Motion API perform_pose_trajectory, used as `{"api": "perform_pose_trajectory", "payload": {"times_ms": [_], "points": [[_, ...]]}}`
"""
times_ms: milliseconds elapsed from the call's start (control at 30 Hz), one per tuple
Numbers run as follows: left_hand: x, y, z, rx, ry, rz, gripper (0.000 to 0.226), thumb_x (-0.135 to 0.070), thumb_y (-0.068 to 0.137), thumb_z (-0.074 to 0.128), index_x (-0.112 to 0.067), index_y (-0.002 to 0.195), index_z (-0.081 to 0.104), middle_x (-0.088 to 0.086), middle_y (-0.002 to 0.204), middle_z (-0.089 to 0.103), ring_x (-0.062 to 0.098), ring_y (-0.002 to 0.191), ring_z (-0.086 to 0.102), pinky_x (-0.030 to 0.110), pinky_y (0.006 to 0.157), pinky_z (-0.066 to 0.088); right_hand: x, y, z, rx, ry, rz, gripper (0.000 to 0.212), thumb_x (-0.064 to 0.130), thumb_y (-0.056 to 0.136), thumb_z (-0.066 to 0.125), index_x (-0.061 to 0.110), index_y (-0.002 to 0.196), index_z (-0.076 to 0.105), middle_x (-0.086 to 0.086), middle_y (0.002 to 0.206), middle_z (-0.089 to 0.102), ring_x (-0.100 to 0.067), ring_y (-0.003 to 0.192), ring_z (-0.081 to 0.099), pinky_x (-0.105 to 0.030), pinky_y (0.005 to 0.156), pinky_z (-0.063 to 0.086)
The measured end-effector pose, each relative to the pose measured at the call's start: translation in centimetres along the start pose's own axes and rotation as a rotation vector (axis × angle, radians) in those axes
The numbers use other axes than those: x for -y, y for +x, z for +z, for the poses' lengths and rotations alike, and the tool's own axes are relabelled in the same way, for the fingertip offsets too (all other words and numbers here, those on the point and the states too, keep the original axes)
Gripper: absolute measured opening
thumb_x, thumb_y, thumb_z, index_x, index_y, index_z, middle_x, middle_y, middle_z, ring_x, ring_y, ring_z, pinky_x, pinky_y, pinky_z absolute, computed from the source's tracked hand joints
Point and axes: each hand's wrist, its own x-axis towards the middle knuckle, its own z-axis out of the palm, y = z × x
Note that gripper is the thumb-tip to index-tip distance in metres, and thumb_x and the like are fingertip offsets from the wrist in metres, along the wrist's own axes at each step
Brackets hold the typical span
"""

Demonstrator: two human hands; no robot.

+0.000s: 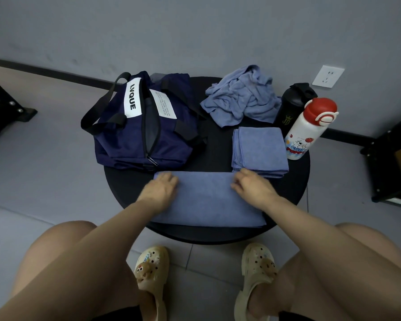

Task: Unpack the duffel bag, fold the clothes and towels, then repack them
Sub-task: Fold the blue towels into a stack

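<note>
While both hands lie on the half-folded blue terry towel at the near side of the round black tabletop, I judge the fold is in mid-step. My left hand presses the towel's far left corner with flat fingers; my right hand rests at its far right edge, fingers loosely bent, and I cannot tell whether that grip pinches cloth. The towel's near edge lies just short of the tabletop's rim, so a careless pull toward me could drag it off. Its far right corner touches the folded blue towel stack, which a sweep could knock askew. The unzipped navy duffel bag sits far left, the crumpled blue cloth heap behind. The white red-capped bottle and black bottle crowd the right rim.
</note>
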Motion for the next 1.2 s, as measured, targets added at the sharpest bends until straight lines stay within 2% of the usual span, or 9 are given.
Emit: {"api": "perform_pose_trajectory", "payload": {"times_ms": [100, 200, 367, 567, 767, 867, 967, 1067, 1200], "points": [[-1.3, -0.4, 1.2, 0.114, 0.082, 0.253, 0.061, -0.041, 0.099, 0.037, -0.014, 0.15, 0.017, 0.007, 0.159, 0.007, 0.022, 0.145, 0.011, 0.036, 0.116, 0.017, 2.2, -0.3, 1.5, 0.23, -0.021, -0.199, 0.06, 0.043, 0.097, 0.046, 0.017, 0.148, 0.029, -0.003, 0.155, 0.021, -0.023, 0.142, 0.02, -0.036, 0.114, 0.023], [-1.3, -0.7, 1.5, 0.278, 0.173, 0.26, 0.078, -0.054, 0.096, 0.033, -0.019, 0.151, -0.011, 0.002, 0.157, -0.022, 0.021, 0.146, -0.014, 0.041, 0.118, 0.001, 2.7, -0.5, 2.4, 0.403, -0.119, -0.261, 0.078, 0.051, 0.095, 0.045, 0.027, 0.153, 0.0, 0.004, 0.16, -0.014, -0.021, 0.147, -0.012, -0.045, 0.119, 0.0], [-0.7, -1.0, 1.6, 0.368, 0.142, 0.211, 0.089, -0.06, 0.093, 0.035, -0.017, 0.147, -0.021, 0.003, 0.154, -0.03, 0.023, 0.144, -0.021, 0.044, 0.118, -0.002, 1.4, -0.8, 2.4, 0.479, -0.15, -0.242, 0.088, 0.052, 0.091, 0.051, 0.031, 0.151, -0.011, 0.005, 0.157, -0.024, -0.021, 0.144, -0.022, -0.048, 0.118, -0.006], [-1.7, -2.6, 1.4, 0.386, 0.16, 0.264, 0.088, -0.06, 0.093, 0.034, -0.017, 0.148, -0.02, 0.005, 0.154, -0.029, 0.024, 0.144, -0.019, 0.041, 0.118, 0.004, 0.2, -1.9, 2.6, 0.515, -0.195, -0.284, 0.09, 0.054, 0.091, 0.05, 0.033, 0.149, -0.016, 0.004, 0.155, -0.029, -0.021, 0.143, -0.026, -0.049, 0.118, -0.008], [-2.0, -3.3, 1.3, 0.354, 0.222, 0.275, 0.078, -0.059, 0.095, 0.028, -0.023, 0.15, -0.014, 0.002, 0.158, -0.019, 0.021, 0.146, -0.01, 0.04, 0.118, 0.019, -0.4, -2.8, 2.2, 0.495, -0.125, -0.29, 0.082, 0.051, 0.093, 0.049, 0.031, 0.151, -0.006, 0.007, 0.158, -0.019, -0.016, 0.144, -0.018, -0.042, 0.117, -0.006], [-2.9, -3.0, 1.2, 0.276, 0.248, 0.259, 0.07, -0.053, 0.098, 0.027, -0.02, 0.152, -0.004, 0.007, 0.159, -0.009, 0.023, 0.147, -0.002, 0.04, 0.118, 0.011, -0.9, -2.3, 1.6, 0.266, 0.111, -0.173, 0.064, 0.043, 0.095, 0.051, 0.023, 0.15, 0.025, 0.003, 0.159, 0.015, -0.017, 0.146, 0.014, -0.032, 0.118, 0.014], [-4.5, -2.1, 1.1, 0.241, 0.271, 0.27, 0.064, -0.047, 0.101, 0.024, -0.02, 0.152, -0.003, 0.011, 0.159, -0.009, 0.026, 0.147, -0.005, 0.039, 0.118, 0.0, -1.8, -1.7, 0.8, 0.047, 0.134, 0.032, 0.055, 0.035, 0.097, 0.051, 0.017, 0.146, 0.034, -0.002, 0.153, 0.029, -0.02, 0.14, 0.027, -0.033, 0.114, 0.026], [-6.1, -1.3, 1.4, 0.247, 0.231, 0.314, 0.063, -0.044, 0.102, 0.026, -0.021, 0.152, -0.005, 0.009, 0.158, -0.016, 0.025, 0.146, -0.01, 0.038, 0.118, 0.0, -2.8, -1.5, 0.7, 0.046, 0.098, 0.154, 0.054, 0.03, 0.098, 0.048, 0.014, 0.147, 0.031, -0.006, 0.152, 0.03, -0.024, 0.139, 0.027, -0.034, 0.112, 0.027], [-7.5, -0.5, 1.7, 0.362, 0.192, 0.329, 0.067, -0.045, 0.1, 0.03, -0.024, 0.151, -0.007, 0.003, 0.157, -0.02, 0.024, 0.146, -0.012, 0.041, 0.119, 0.005, -3.6, -1.3, 0.6, 0.054, 0.173, 0.246, 0.047, 0.025, 0.098, 0.049, 0.014, 0.142, 0.04, -0.011, 0.141, 0.042, -0.028, 0.13, 0.039, -0.039, 0.104, 0.038]]}}
